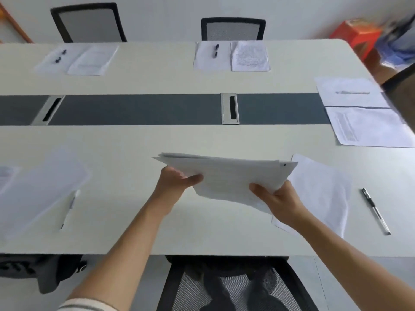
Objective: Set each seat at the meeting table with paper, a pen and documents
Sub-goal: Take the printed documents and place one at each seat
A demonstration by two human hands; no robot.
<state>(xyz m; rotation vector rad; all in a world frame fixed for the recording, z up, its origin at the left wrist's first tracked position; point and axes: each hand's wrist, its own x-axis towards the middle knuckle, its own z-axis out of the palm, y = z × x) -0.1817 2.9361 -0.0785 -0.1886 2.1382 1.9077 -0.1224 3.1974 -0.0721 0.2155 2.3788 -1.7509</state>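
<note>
—Holding what, those hands?
—One stack (233,178) of papers, gripped by both, off the table (134,232), above the near chair (188,286). The left hand (177,179) pinches its left edge, thumb on top; the right hand (277,199) clasps its near right corner, thumb on top too.
—How does it lie?
—Long axis left to right, near flat.
—And this seat's things?
—A sheet (323,189) lies on the table to the right, its left part hidden under the stack and right hand. A pen (376,211) lies right of the sheet, apart from it, pointing away.
—What's missing?
—A document, I'd judge. The right hand is nearer the sheet; bare table lies left of it, beneath the stack.
—Farther off?
—The left sheet (45,182) and left pen (69,207) are down, blurred. At the right end, end paper (345,84) bears a blurred end pen (352,92), end document (370,126) beside it. Before the far right chair (233,30): far paper (205,60), far pen (215,50), far document (250,56). The far left chair (89,23) looks the same.
</note>
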